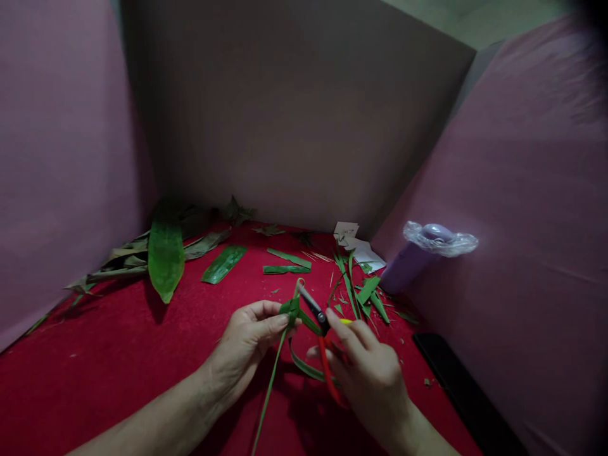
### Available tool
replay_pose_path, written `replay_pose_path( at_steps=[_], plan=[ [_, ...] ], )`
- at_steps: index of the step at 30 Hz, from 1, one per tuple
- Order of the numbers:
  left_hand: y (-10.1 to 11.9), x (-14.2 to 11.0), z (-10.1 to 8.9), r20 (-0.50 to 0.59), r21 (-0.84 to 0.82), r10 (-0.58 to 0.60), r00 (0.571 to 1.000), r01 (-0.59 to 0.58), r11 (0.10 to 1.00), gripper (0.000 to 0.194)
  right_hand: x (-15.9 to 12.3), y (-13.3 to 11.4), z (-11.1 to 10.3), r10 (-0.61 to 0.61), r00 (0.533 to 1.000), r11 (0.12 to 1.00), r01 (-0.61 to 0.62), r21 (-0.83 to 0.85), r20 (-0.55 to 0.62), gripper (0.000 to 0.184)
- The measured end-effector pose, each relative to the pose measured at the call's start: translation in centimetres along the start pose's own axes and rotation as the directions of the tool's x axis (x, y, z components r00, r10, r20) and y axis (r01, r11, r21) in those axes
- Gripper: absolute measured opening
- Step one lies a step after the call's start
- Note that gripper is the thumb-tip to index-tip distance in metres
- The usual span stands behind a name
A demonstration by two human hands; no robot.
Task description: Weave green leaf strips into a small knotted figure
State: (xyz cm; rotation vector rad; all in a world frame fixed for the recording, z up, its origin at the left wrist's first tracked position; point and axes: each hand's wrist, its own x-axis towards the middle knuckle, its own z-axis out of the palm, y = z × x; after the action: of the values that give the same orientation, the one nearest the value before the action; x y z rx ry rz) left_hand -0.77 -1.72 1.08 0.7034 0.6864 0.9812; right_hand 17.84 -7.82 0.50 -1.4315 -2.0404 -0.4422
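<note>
Between the thumb and fingers of my left hand (251, 335) is a small folded piece of woven green leaf (291, 308). A long thin strip (268, 392) hangs down from it, and other strips stick out to the right. My right hand (370, 367) is wrapped round red-handled scissors (325, 361). Their dark blades (311, 304) point up and left, beside the upper right of the woven leaf, close to a thin curled strip. Whether the blades touch that strip I cannot tell.
On the red cloth (118, 367) lie a broad green leaf (165, 259), cut leaf pieces (224, 264), dry leaves (123, 259) and leaf scraps (370, 294). White papers (363, 253), a purple bottle (411, 263) with clear plastic, and a black flat object (460, 386) are at right. Panels enclose three sides.
</note>
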Motion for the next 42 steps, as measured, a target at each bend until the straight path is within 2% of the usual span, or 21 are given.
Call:
replay_pose_path(
  at_steps=[2,3,5,7,9,12,14,16,17,18,19,20,21,23,26,31,33,36,39,42],
  plan=[
    [0.1,0.0,0.1,-0.024,0.010,-0.006,1.000,0.006,1.000,0.014,1.2,1.3,-0.2,0.138,0.990,0.990,-0.136,0.048,-0.043,0.037],
    [0.2,-0.1,0.2,-0.032,0.019,-0.010,0.999,0.010,1.000,0.014,1.9,2.2,-0.2,0.213,0.977,0.976,-0.211,0.059,-0.028,0.035],
    [0.3,-0.1,0.2,-0.041,0.032,-0.009,0.999,0.010,0.999,0.014,3.2,4.3,0.5,0.287,0.951,0.956,-0.292,0.026,0.117,0.032],
    [0.4,-0.1,0.3,-0.037,0.040,-0.008,0.999,0.009,0.999,0.013,4.3,6.3,1.7,0.261,0.915,0.960,-0.280,0.019,0.308,0.034],
    [0.5,-0.1,0.2,-0.022,0.040,-0.008,1.000,0.009,0.999,0.013,4.8,7.5,3.1,0.209,0.895,0.966,-0.251,0.059,0.394,0.033],
    [0.5,-0.2,0.1,0.011,0.034,-0.004,1.000,0.004,0.999,0.011,5.3,7.5,4.4,0.175,0.890,0.964,-0.242,0.111,0.421,0.026],
    [0.5,-0.2,0.1,0.030,0.037,-0.006,1.000,0.005,0.999,0.011,5.7,6.3,4.3,0.161,0.900,0.957,-0.243,0.160,0.404,0.022],
    [0.6,-0.3,0.2,0.044,0.040,-0.015,0.999,0.014,0.999,0.012,6.2,4.5,3.6,0.121,0.910,0.923,-0.250,0.292,0.397,0.028],
    [0.6,-0.3,0.3,0.050,0.041,-0.015,0.999,0.013,0.999,0.012,6.4,3.7,3.2,0.080,0.907,0.771,-0.320,0.550,0.415,0.030],
    [0.7,-0.4,0.4,0.050,0.039,-0.010,0.999,0.008,0.999,0.013,6.6,2.8,2.8,0.021,0.896,0.563,-0.376,0.736,0.443,0.033],
    [0.7,-0.4,0.4,0.042,0.035,0.001,0.999,-0.002,0.999,0.013,6.7,2.1,2.5,-0.026,0.890,0.376,-0.414,0.829,0.456,0.034],
    [0.7,-0.4,0.4,0.031,0.033,0.012,0.999,-0.013,0.999,0.013,6.7,1.5,2.4,-0.065,0.881,0.253,-0.440,0.861,0.469,0.033],
    [0.8,-0.3,0.4,0.020,0.035,0.019,1.000,-0.019,0.999,0.013,6.6,1.1,2.4,-0.076,0.872,0.184,-0.464,0.867,0.483,0.031],
    [0.7,-0.2,0.2,0.010,0.053,0.010,1.000,-0.010,0.999,0.012,6.3,0.8,2.8,-0.054,0.860,0.111,-0.500,0.859,0.508,0.027],
    [0.6,0.2,-0.3,0.035,0.082,-0.022,0.999,0.019,0.996,0.011,5.8,0.9,3.8,0.021,0.873,0.071,-0.487,0.870,0.487,0.022],
    [0.2,0.2,-0.5,0.059,0.076,-0.034,0.998,0.030,0.997,0.013,5.3,1.1,4.4,0.085,0.889,0.155,-0.457,0.876,0.449,0.013],
    [0.1,0.2,-0.4,0.073,0.081,-0.036,0.997,0.031,0.996,0.014,5.1,1.0,4.2,0.112,0.886,0.156,-0.463,0.872,0.450,0.010],
    [-0.1,0.3,-0.4,0.100,0.090,-0.051,0.994,0.042,0.995,0.013,4.9,1.0,3.9,0.119,0.855,0.051,-0.513,0.857,0.505,0.013],
    [-0.2,0.4,-0.5,0.107,0.098,-0.072,0.992,0.062,0.993,0.011,4.7,1.1,4.0,0.145,0.800,-0.082,-0.577,0.813,0.583,0.016],
    [-0.4,0.5,-0.6,0.098,0.110,-0.092,0.991,0.081,0.991,0.012,4.6,1.1,4.2,0.153,0.769,-0.143,-0.604,0.784,0.621,0.019]
  ],
)
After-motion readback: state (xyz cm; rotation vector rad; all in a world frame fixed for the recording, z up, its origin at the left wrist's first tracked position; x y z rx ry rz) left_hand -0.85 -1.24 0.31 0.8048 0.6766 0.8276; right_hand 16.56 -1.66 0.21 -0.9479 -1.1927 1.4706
